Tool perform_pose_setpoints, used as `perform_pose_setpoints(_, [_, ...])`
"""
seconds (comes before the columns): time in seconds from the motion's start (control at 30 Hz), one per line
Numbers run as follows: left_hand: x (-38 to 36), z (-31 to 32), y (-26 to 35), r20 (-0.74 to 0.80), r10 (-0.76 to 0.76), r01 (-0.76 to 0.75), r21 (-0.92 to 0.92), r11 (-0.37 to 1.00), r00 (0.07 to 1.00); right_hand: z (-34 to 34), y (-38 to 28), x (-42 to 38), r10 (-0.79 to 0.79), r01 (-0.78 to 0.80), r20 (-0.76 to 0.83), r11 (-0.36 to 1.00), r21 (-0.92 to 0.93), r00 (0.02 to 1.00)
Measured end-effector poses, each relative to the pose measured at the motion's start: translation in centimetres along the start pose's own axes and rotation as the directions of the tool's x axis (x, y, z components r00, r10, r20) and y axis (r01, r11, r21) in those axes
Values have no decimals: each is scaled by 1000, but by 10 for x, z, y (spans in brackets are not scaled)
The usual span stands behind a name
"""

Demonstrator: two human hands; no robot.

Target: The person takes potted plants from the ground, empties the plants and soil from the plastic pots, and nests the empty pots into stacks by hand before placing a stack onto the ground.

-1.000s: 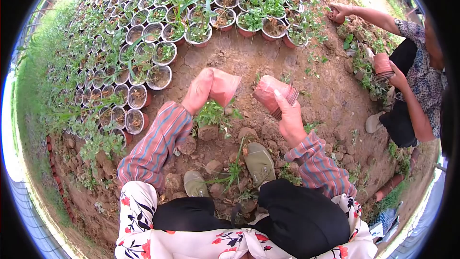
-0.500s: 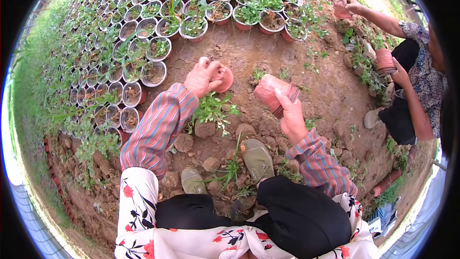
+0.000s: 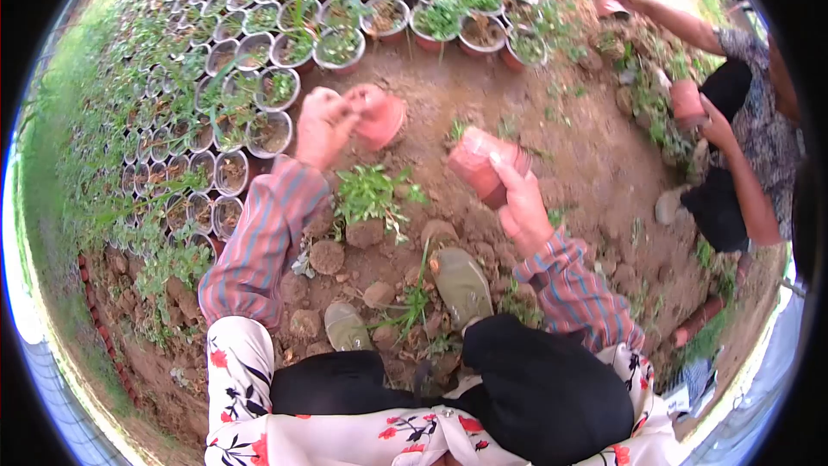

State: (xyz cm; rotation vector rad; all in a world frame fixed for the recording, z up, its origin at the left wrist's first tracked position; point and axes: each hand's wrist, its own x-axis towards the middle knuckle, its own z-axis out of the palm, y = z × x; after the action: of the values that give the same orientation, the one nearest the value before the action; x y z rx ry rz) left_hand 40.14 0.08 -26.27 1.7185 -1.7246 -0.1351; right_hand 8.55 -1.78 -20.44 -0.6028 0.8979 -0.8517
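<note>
A red plastic pot (image 3: 386, 121) sits left of centre, over bare soil (image 3: 431, 91), its left side pinched in the left hand (image 3: 321, 131), slightly blurred. To the right, the right hand (image 3: 523, 207) clasps a stack of nested pots (image 3: 483, 162). Nearer lie a leafy plant (image 3: 371, 193) and 2 green shoes (image 3: 460, 283). Potted seedlings (image 3: 339, 49) fill the far left; at right, a co-worker (image 3: 763, 143) holds pots.

I wear reddish oversleeves (image 3: 267, 242) striped blue, toward eight and four o'clock, a cream top (image 3: 345, 442) with red flowers and dark leaves, black trousers (image 3: 539, 388) and olive shoes (image 3: 461, 285) around six.
</note>
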Motion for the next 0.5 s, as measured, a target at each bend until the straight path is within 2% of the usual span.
perform_pose_setpoints(0.03, [3,-10,22,16,-169,169,-215,962,985,-6,4,-10,14,-14,-29,1000,1,999])
perform_pose_setpoints(0.07, [13,-23,40,41,-327,315,-404,859,944,-7,4,-8,40,-39,-18,999,23,999])
perform_pose_setpoints(0.1, [15,-19,37,-77,-200,156,-382,911,977,-4,2,2,50,-50,12,998,41,999])
perform_pose_setpoints(0.13, [13,-11,26,-75,-1,-15,-222,975,997,-3,1,6,44,-45,22,998,40,999])
perform_pose_setpoints(0.2, [-1,-3,21,271,-11,-10,75,997,962,-3,2,5,88,-88,9,991,101,996])
perform_pose_setpoints(0.23, [-1,-3,26,214,-52,47,29,998,975,-1,-2,13,76,-78,21,993,91,997])
perform_pose_setpoints(0.27, [6,-1,26,210,-43,39,24,999,977,0,-2,15,51,-54,31,993,107,998])
perform_pose_setpoints(0.3, [8,-4,34,227,-131,190,-262,946,965,-2,1,7,39,-41,21,991,130,999])
perform_pose_setpoints(0.33, [9,-8,44,264,-219,329,-513,793,939,-4,3,-1,45,-45,7,990,132,999])
perform_pose_setpoints(0.37, [11,-7,61,253,-191,312,-645,697,949,-2,2,2,72,-78,46,984,162,996])
perform_pose_setpoints(0.4, [14,-7,76,294,-188,342,-664,664,937,1,0,8,97,-113,92,976,188,991])
perform_pose_setpoints(0.47, [9,3,87,220,51,63,-480,875,974,17,-6,3,90,-102,82,981,167,993])
perform_pose_setpoints(0.5, [11,3,95,219,50,63,-481,874,974,19,-7,4,95,-120,124,970,214,988])
